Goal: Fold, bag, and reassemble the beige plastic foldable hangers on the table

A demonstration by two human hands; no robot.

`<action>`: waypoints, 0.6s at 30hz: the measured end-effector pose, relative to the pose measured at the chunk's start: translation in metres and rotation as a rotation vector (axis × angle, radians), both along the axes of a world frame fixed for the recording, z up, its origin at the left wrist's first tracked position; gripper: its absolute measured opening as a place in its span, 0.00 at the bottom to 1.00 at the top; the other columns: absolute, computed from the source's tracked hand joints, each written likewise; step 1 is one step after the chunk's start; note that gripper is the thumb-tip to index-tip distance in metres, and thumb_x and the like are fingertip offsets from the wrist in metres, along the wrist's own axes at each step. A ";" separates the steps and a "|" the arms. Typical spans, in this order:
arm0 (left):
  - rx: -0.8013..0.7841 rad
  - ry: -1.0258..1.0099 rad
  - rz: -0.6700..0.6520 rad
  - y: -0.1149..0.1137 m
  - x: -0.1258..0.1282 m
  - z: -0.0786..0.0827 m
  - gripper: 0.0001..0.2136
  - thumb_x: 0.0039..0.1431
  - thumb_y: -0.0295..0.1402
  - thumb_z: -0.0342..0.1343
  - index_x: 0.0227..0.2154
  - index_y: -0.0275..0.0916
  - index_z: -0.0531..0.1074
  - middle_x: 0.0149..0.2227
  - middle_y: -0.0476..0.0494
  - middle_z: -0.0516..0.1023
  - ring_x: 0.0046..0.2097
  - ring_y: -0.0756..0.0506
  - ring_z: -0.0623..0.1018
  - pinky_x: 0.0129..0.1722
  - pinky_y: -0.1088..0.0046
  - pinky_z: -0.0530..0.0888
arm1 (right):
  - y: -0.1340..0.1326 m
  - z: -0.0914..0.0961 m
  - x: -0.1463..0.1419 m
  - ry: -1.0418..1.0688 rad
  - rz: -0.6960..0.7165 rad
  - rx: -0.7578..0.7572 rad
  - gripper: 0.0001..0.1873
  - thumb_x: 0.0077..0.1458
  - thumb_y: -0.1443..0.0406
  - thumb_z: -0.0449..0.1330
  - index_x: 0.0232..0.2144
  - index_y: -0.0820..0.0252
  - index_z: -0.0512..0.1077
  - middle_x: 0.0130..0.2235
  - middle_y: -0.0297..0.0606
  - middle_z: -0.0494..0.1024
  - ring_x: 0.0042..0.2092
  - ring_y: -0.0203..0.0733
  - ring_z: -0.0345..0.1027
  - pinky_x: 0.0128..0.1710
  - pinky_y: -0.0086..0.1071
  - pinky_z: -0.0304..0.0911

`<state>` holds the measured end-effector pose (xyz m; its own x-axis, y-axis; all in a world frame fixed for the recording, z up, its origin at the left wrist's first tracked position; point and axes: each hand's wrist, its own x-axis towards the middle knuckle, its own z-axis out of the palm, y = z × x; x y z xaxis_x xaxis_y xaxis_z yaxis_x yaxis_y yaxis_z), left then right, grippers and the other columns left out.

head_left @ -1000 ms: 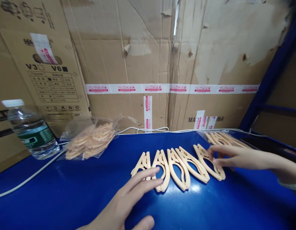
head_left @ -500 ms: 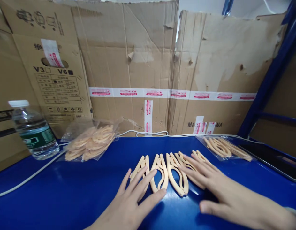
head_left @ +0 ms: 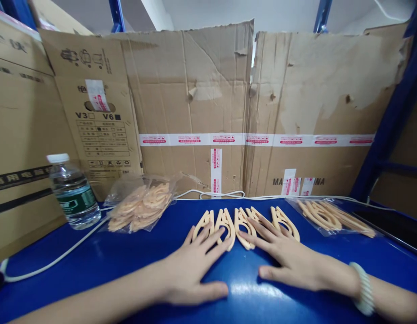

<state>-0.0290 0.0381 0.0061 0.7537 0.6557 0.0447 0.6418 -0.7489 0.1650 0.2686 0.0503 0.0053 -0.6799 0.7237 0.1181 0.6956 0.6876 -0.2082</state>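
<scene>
Several beige plastic folded hangers (head_left: 232, 235) lie side by side in a row on the blue tabletop (head_left: 242, 279). My left hand (head_left: 191, 270) is flat with its fingers spread, the fingertips over the two hangers at the left of the row. Spread fingers of my right hand (head_left: 292, 256) reach over the hangers on the right side and partly hide them. The rightmost hanger (head_left: 292, 225) shows behind that hand. Neither hand has its fingers closed round anything. A pale green beaded bracelet (head_left: 362, 288) circles my right wrist.
A clear bag of beige parts (head_left: 141, 207) and a water bottle (head_left: 75, 193) stand at the left. Another bag of beige pieces (head_left: 333, 216) and a dark flat device (head_left: 390, 231) lie right. A white cable (head_left: 60, 258) crosses the table before cardboard sheets (head_left: 195, 99).
The view has shifted, with more of the boxes and both forearms showing. My hands remain spread over the hangers, and the row looks more evenly lined up.
</scene>
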 end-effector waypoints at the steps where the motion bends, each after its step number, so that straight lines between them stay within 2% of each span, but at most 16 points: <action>1: -0.020 0.026 -0.012 0.011 -0.001 0.007 0.38 0.62 0.57 0.48 0.69 0.51 0.43 0.71 0.36 0.44 0.69 0.25 0.46 0.60 0.30 0.50 | 0.010 0.000 -0.002 -0.010 -0.026 -0.006 0.42 0.56 0.42 0.57 0.67 0.42 0.51 0.71 0.45 0.44 0.69 0.69 0.33 0.58 0.74 0.37; 3: 0.002 0.059 -0.015 0.035 -0.002 0.013 0.35 0.64 0.55 0.46 0.69 0.50 0.44 0.71 0.37 0.43 0.70 0.28 0.46 0.62 0.33 0.49 | 0.030 0.001 -0.007 -0.053 -0.064 -0.036 0.41 0.58 0.40 0.52 0.68 0.44 0.50 0.71 0.46 0.41 0.70 0.67 0.30 0.60 0.71 0.36; 7: 0.098 0.058 0.024 0.065 0.001 0.006 0.35 0.65 0.56 0.44 0.69 0.46 0.46 0.70 0.35 0.47 0.70 0.28 0.46 0.61 0.33 0.53 | 0.053 0.005 -0.016 -0.122 -0.124 -0.071 0.41 0.59 0.39 0.48 0.69 0.44 0.46 0.72 0.42 0.36 0.70 0.65 0.24 0.62 0.70 0.36; 10: 0.197 0.027 0.044 0.065 0.004 0.004 0.30 0.68 0.52 0.43 0.68 0.47 0.50 0.70 0.36 0.50 0.70 0.29 0.50 0.61 0.33 0.54 | 0.055 0.004 -0.019 -0.124 -0.161 -0.041 0.40 0.60 0.39 0.45 0.69 0.44 0.46 0.72 0.40 0.36 0.70 0.64 0.25 0.62 0.70 0.34; 13: 0.328 -0.002 0.044 0.053 -0.003 0.010 0.27 0.67 0.46 0.48 0.65 0.42 0.58 0.69 0.34 0.54 0.69 0.29 0.52 0.63 0.34 0.48 | 0.043 0.000 -0.016 -0.081 -0.213 0.077 0.39 0.63 0.41 0.41 0.69 0.50 0.47 0.72 0.45 0.39 0.71 0.62 0.29 0.63 0.68 0.29; 15: 0.492 -0.030 0.025 0.046 -0.014 0.017 0.23 0.66 0.39 0.52 0.61 0.39 0.64 0.66 0.34 0.63 0.68 0.31 0.57 0.65 0.37 0.45 | 0.028 -0.003 -0.012 -0.059 -0.210 0.151 0.38 0.64 0.42 0.42 0.69 0.52 0.49 0.71 0.47 0.44 0.70 0.63 0.32 0.63 0.69 0.28; 16: 0.657 -0.062 0.010 0.043 -0.022 0.021 0.19 0.65 0.35 0.52 0.58 0.39 0.68 0.62 0.35 0.69 0.66 0.32 0.62 0.65 0.40 0.48 | 0.019 -0.003 -0.009 -0.056 -0.185 0.172 0.37 0.64 0.43 0.43 0.68 0.52 0.51 0.71 0.47 0.47 0.70 0.63 0.34 0.63 0.70 0.30; 18: 0.963 -0.124 0.043 0.040 -0.039 0.029 0.17 0.64 0.28 0.52 0.54 0.39 0.70 0.58 0.37 0.74 0.61 0.35 0.69 0.65 0.45 0.53 | 0.001 -0.002 -0.005 -0.040 -0.118 0.202 0.33 0.64 0.46 0.46 0.66 0.49 0.56 0.69 0.45 0.53 0.70 0.63 0.39 0.62 0.70 0.36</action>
